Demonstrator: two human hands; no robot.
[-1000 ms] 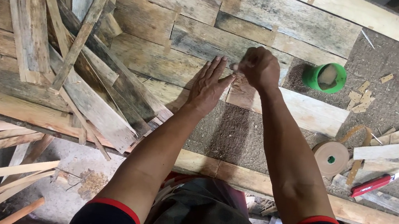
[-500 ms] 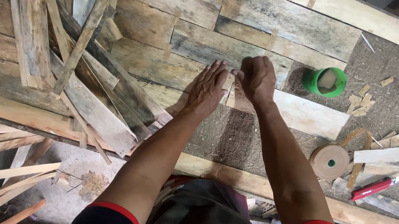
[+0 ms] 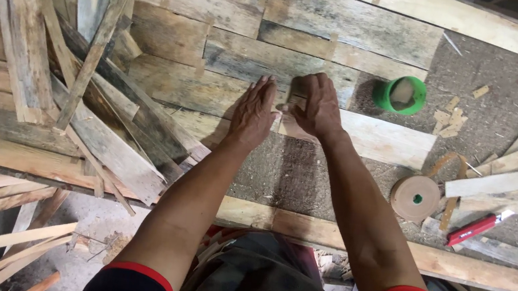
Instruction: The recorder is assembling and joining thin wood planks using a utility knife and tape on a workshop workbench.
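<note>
**Both hands pressed to a pale board on a cluttered counter**

Head view: the person leans over a rough counter (image 3: 308, 179) and works on a pale wooden board (image 3: 373, 137) that lies flat near the middle, its left end under both hands. The left hand (image 3: 253, 113) is open, fingers stretched and laid flat, palm down, on the board's end and the weathered plank beside it. The right hand (image 3: 317, 106) is curled, knuckles up, touching the left; it seems to pinch something small against the wood, though what it holds cannot be made out.

Just beyond the right hand stands a green cup (image 3: 400, 95), with small wood chips (image 3: 450, 119) scattered next to it. Further right lie a roll of brown tape (image 3: 415, 198) and a red-handled cutter (image 3: 478, 228), both well apart from the hands. To the left, a loose heap of grey slats (image 3: 81, 75) leans across the counter, some reaching near the left forearm.

Judging from this, the risks are plain enough. The fingers of the two hands sit so close that any tool or sharp bit in the right hand could slip onto the left fingertips. The raw wood looks splintery under a flat palm. A sideways push could shift the board toward the cup and tip it, and a nudge from the left elbow might bring the slats sliding.
</note>
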